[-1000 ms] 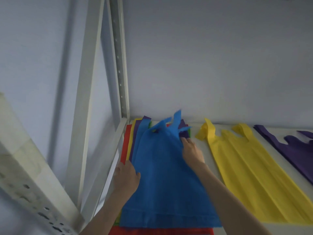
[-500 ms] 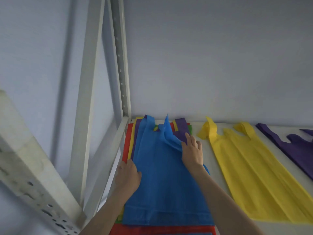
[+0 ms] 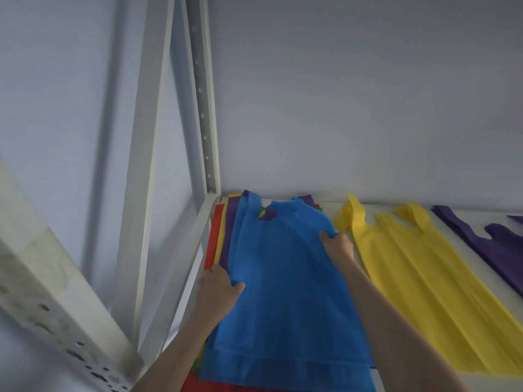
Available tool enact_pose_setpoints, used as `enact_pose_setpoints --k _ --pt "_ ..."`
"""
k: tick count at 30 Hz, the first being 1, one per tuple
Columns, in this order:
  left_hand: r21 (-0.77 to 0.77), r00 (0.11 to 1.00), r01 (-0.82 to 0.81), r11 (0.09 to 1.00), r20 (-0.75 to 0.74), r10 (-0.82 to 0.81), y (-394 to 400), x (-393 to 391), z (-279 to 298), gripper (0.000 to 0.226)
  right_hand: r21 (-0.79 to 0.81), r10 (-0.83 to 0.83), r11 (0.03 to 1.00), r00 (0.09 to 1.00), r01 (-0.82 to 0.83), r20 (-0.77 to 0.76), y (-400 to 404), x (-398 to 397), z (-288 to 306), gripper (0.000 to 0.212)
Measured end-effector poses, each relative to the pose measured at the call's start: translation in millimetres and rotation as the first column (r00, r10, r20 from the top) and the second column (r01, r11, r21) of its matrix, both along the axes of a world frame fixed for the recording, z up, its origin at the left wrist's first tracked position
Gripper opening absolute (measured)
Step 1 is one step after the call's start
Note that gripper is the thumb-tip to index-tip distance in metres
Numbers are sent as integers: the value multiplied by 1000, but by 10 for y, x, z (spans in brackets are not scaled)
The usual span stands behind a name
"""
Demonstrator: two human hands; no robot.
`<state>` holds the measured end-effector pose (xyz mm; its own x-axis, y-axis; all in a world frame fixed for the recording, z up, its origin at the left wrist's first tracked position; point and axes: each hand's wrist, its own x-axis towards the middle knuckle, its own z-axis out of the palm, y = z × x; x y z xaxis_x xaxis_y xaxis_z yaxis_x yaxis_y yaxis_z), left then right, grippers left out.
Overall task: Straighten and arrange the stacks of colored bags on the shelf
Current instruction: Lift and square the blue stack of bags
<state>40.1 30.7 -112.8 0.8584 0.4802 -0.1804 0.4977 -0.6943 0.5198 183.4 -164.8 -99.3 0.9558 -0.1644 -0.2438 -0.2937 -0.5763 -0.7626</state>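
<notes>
So the blue bag (image 3: 285, 290) sits on top of a mixed-color stack (image 3: 219, 239) at the shelf's (image 3: 452, 222) left end. Left hand (image 3: 218, 288) pinches its left edge, right hand (image 3: 338, 244) grips its right edge. Yellow bags (image 3: 418, 281) lie beside it, purple bags (image 3: 498, 241) further right.

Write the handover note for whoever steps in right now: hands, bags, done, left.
Left hand: grips the left edge of the blue bag.
Right hand: grips its right edge, near the handles.
Blue bag tops the mixed pile in the shelf's left corner; red, yellow and purple edges stick out on the left.
Yellow stack lies to the right, purple stack beyond it.
Done: blue bag lies nearly flat.
Left: square up the mixed pile, tidy the yellow handles.
</notes>
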Motion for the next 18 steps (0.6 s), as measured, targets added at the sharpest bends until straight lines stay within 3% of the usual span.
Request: enact_pose_setpoints --k 4,9,13,16,18 --pt "-191 997 -33 981 60 45 -88 50 15 30 -61 14 998 1000 -13 19 -22 -5 -10 40" --pt "88 996 -38 995 81 31 -171 13 91 36 -36 75 997 996 -74 38 -48 7 -32 38" --pt "-149 985 -70 986 147 92 -196 29 46 16 5 85 996 996 -86 36 -69 -10 -4 42" --pt "-193 988 -124 973 71 140 -190 53 23 44 26 106 994 994 -105 -35 -95 -27 23 48" --pt "-203 985 -167 965 10 173 -201 54 53 47 61 117 992 991 -113 -64 -132 -20 33 48"
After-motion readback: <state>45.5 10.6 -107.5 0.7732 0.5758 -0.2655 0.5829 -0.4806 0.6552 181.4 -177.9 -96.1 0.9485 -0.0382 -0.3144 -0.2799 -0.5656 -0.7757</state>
